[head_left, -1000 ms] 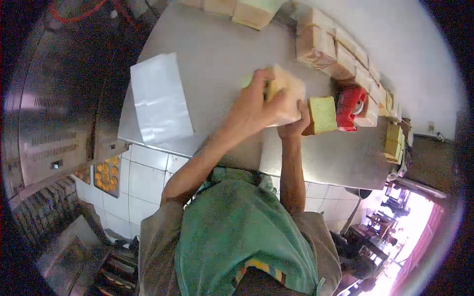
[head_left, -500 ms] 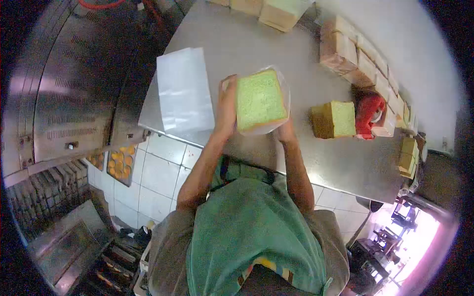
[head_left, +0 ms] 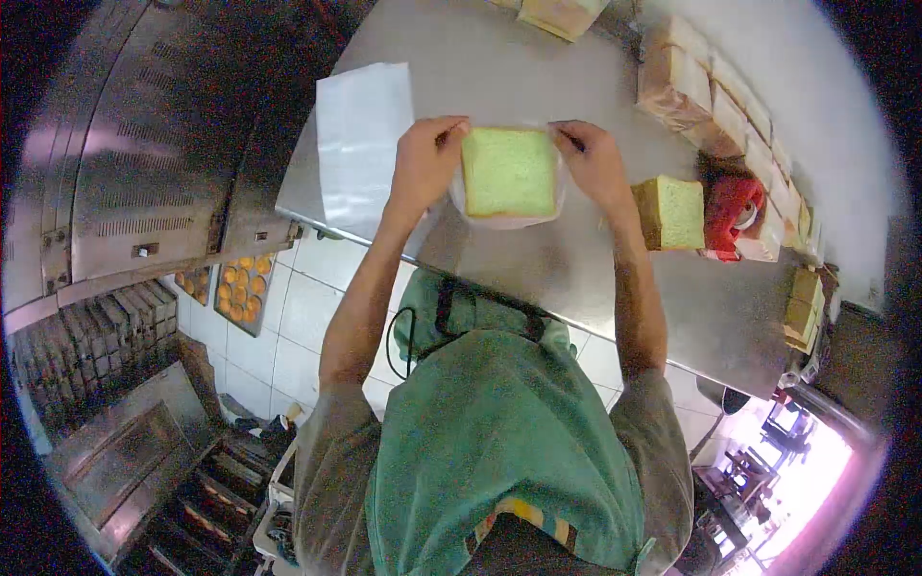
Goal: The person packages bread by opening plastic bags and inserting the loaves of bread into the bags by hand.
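Note:
A loaf of green bread (head_left: 510,173) with a thin brown crust stands on the steel table, its cut face toward me. A clear plastic bag (head_left: 514,222) surrounds it, with the rim showing below the bread. My left hand (head_left: 429,161) pinches the bag at the loaf's upper left corner. At the upper right corner, my right hand (head_left: 593,163) does the same with closed fingers. The thin film between the fingertips is hard to make out. White plastic bags (head_left: 360,134) lie flat beside my left hand.
To the right sit another green loaf (head_left: 680,213) and a red tape dispenser (head_left: 735,216). Wrapped loaves (head_left: 672,86) line the wall. A metal oven (head_left: 163,144) stands left; trays of round baked goods (head_left: 244,293) are below. The table's edge (head_left: 576,326) runs before me.
Both hands have moved from the loaf's sides up to its top corners and now pinch the bag there. The loaf, tilted before, now stands straighter.

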A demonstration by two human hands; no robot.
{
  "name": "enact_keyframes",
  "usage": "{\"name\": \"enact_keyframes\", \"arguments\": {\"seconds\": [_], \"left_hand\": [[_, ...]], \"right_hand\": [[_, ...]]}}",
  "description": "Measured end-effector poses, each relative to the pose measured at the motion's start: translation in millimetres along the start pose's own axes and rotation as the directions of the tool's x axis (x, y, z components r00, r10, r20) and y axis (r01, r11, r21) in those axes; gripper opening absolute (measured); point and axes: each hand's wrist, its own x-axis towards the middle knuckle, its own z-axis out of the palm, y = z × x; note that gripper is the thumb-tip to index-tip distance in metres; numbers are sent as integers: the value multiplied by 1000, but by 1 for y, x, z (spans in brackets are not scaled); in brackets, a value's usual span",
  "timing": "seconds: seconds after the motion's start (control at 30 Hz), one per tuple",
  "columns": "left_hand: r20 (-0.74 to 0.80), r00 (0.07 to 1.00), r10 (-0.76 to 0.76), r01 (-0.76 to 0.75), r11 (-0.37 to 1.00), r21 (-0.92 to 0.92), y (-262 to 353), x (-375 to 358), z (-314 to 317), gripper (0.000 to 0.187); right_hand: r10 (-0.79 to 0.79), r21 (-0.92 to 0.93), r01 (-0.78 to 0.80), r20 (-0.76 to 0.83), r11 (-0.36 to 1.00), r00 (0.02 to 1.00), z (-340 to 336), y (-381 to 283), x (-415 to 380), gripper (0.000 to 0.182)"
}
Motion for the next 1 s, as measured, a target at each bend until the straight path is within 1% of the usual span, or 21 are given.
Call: {"name": "enact_keyframes", "arguments": {"seconds": [0.07, 0.1, 0.17, 0.2, 0.23, 0.27, 0.3, 0.33, 0.37, 0.4, 0.47, 0.5, 0.57, 0.6, 0.67, 0.7, 0.77, 0.8, 0.87, 0.9, 1.0], "left_hand": [[-19, 995, 97, -97, 995, 29, 2, 5, -2, 23], [-59, 988, 141, -138, 989, 51, 10, 1, -5, 22], [-139, 962, 235, -223, 970, 102, 29, -9, -11, 21], [-132, 964, 230, -220, 971, 90, 23, -8, -8, 24], [-118, 969, 217, -209, 975, 75, 13, -12, -1, 29], [-108, 971, 212, -206, 977, 59, 6, -13, 4, 34], [-62, 996, 71, -70, 997, 22, 16, -15, 0, 40], [-5, 997, -80, 80, 997, -6, 30, -31, -8, 47], [56, 971, -233, 235, 972, -24, 38, -40, -11, 54], [77, 976, -204, 210, 974, -87, 29, -40, -8, 57], [113, 983, -145, 167, 963, -213, 2, -43, -2, 64], [89, 986, -142, 157, 969, -190, 8, -42, -4, 62], [40, 992, -117, 121, 981, -149, 27, -33, -10, 58], [23, 994, -107, 109, 975, -194, 32, -29, -12, 58], [-3, 994, -107, 102, 954, -282, 39, -28, -13, 57], [-5, 995, -101, 97, 969, -228, 42, -28, -16, 56], [-14, 997, -81, 79, 990, -114, 50, -19, -25, 55], [6, 997, -79, 80, 988, -131, 54, -15, -27, 55], [48, 994, -101, 107, 980, -168, 59, -17, -29, 55], [44, 994, -96, 102, 984, -147, 62, -22, -33, 54], [22, 1000, -19, 20, 997, -79, 65, -9, -38, 51]], "right_hand": [[-144, -122, 135, -68, 983, 987, -5, -5, 1, 22], [-218, -186, 198, -97, 963, 971, -7, -8, 3, 21], [-233, -120, 211, -215, 970, 948, -11, -16, -1, 23], [-228, -84, 213, -271, 973, 935, -11, -19, -8, 24], [-72, -44, 65, -157, 997, 985, -11, -24, -19, 28], [82, -25, -83, -43, 996, 996, -13, -30, -25, 33], [219, -24, -218, 60, 976, 974, -17, -34, -24, 39], [218, 59, -221, 58, 973, 974, -14, -33, -32, 42], [220, 142, -227, 62, 964, 974, -6, -28, -43, 46], [219, 224, -228, 64, 947, 974, -2, -25, -48, 50], [179, 269, -191, 68, 944, 981, -3, -26, -46, 49], [160, 291, -174, 72, 941, 985, -4, -28, -46, 48], [189, 311, -199, 61, 929, 980, -11, -34, -41, 46], [201, 321, -207, 50, 924, 978, -16, -38, -36, 46], [218, 445, -209, 30, 871, 975, -22, -45, -28, 46], [230, 507, -212, 28, 836, 973, -23, -47, -28, 47], [217, 442, -237, 96, 865, 971, -24, -52, -31, 46], [211, 407, -243, 122, 880, 970, -26, -54, -29, 46], [207, 401, -193, 6, 896, 978, -32, -57, -21, 43], [209, 397, -173, -49, 901, 977, -33, -59, -21, 42], [109, 386, -119, 48, 915, 993, -35, -68, -29, 40]]}}
